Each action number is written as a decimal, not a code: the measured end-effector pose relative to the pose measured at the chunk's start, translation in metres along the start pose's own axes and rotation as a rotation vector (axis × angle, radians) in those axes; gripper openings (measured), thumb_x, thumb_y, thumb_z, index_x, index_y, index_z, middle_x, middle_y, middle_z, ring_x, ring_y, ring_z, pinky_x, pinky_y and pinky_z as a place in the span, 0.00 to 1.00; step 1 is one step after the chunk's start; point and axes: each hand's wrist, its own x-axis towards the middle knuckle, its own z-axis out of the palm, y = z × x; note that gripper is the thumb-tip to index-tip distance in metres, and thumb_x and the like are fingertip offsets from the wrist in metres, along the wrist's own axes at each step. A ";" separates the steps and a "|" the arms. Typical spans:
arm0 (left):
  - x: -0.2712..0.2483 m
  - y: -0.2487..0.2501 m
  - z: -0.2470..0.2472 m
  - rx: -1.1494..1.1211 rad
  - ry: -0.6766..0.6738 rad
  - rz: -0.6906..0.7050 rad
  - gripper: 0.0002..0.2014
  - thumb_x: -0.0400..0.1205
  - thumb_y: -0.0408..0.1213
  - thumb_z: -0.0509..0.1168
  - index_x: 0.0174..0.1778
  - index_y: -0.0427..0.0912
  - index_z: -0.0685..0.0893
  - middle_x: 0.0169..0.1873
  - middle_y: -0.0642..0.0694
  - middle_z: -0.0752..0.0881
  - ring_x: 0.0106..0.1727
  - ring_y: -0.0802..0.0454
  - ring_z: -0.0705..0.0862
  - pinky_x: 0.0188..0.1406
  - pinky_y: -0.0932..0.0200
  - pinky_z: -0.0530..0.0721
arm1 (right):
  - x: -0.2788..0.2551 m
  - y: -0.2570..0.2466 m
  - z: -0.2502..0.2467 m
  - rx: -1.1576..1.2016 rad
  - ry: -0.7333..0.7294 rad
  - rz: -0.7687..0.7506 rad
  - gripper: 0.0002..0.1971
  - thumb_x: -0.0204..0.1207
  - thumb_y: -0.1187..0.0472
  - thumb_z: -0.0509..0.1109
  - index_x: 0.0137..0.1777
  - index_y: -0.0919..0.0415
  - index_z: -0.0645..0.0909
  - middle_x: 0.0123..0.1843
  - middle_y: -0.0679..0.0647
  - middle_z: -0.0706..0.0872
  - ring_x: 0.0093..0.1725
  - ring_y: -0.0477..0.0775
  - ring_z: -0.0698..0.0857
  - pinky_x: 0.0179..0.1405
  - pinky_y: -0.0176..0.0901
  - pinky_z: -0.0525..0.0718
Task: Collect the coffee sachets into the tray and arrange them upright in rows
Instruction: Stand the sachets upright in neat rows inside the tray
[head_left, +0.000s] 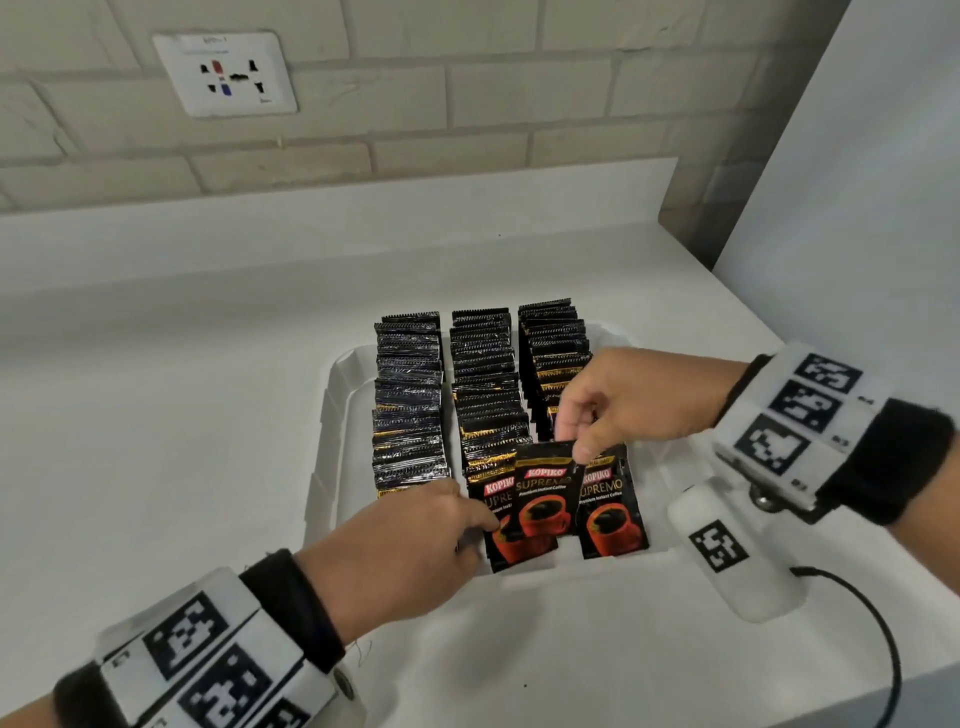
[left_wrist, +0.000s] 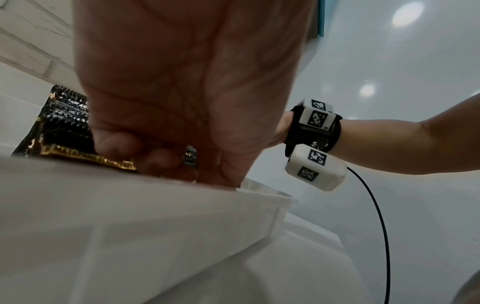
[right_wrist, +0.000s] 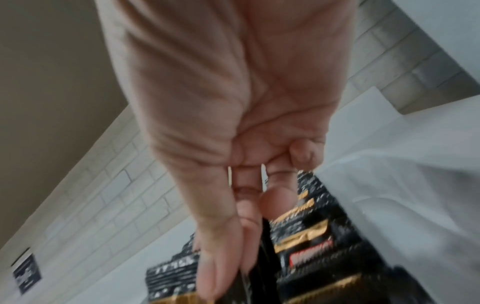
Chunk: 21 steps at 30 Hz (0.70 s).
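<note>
Black foil coffee sachets (head_left: 483, 395) stand packed upright in three rows inside the white tray (head_left: 332, 395), which sits on the white surface (head_left: 182, 415) below the wall socket (head_left: 226, 73). Each row holds too many to count exactly; the rows nearest the tray's left and middle reach almost to its near wall, while the row by the tray's right wall stops shorter.

Filling is far along, I judge, and the step in hand is seating another sachet at the near end. The right hand (head_left: 623, 400) pinches the top edge of one loose sachet (head_left: 543, 493) between thumb and fingertips, its printed face toward the camera, hanging just above the tray's near end. The left hand (head_left: 415, 540) reaches over the tray's near wall, fingers curled against the front sachet of the middle row (head_left: 501, 540), apparently steadying it; whether it pinches it I cannot tell. A third face-on sachet (head_left: 613, 514) fronts the right row.

Next, the held sachet likely needs lowering straight down behind or against a row's front, kept vertical so neighbours do not topple.
</note>
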 end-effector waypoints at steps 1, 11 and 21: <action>0.000 0.000 -0.001 -0.004 0.000 0.006 0.18 0.86 0.42 0.54 0.70 0.60 0.76 0.37 0.62 0.65 0.45 0.60 0.72 0.47 0.70 0.69 | -0.004 0.003 -0.005 -0.007 -0.023 0.016 0.08 0.70 0.63 0.75 0.38 0.48 0.82 0.35 0.43 0.84 0.32 0.33 0.79 0.35 0.21 0.74; 0.005 0.013 -0.005 0.148 -0.186 0.047 0.21 0.87 0.41 0.47 0.74 0.67 0.68 0.55 0.49 0.73 0.62 0.50 0.77 0.63 0.57 0.74 | -0.013 0.021 -0.017 0.047 -0.166 0.131 0.09 0.69 0.61 0.75 0.38 0.46 0.80 0.40 0.51 0.85 0.34 0.40 0.79 0.40 0.24 0.76; 0.006 0.021 -0.015 0.131 -0.195 0.056 0.21 0.87 0.39 0.49 0.72 0.64 0.73 0.49 0.56 0.72 0.56 0.53 0.77 0.56 0.62 0.74 | 0.000 0.029 -0.014 -0.205 -0.126 0.223 0.10 0.73 0.61 0.73 0.54 0.56 0.83 0.33 0.35 0.77 0.33 0.30 0.75 0.33 0.21 0.71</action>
